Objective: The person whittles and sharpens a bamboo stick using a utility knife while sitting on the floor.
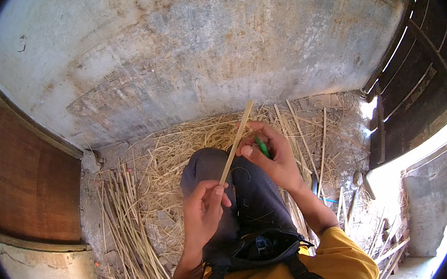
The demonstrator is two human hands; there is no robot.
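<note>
Wall (189, 45) beyond: strip (236, 140) in left (204, 206), beside right hand (274, 158).

Mid-frame, holds a narrow, flat, pale-tan, wood-like strip (236, 143) by its lower end in the bare left hand (204, 208), a small, bright-green object (262, 147) in the bare right hand (273, 156); faces a stained grey wall (205, 46) across the top, above pale, straw-like shavings (165, 158)

Mustard-yellow shirt (351, 258), dark trousers (258, 198)
</note>
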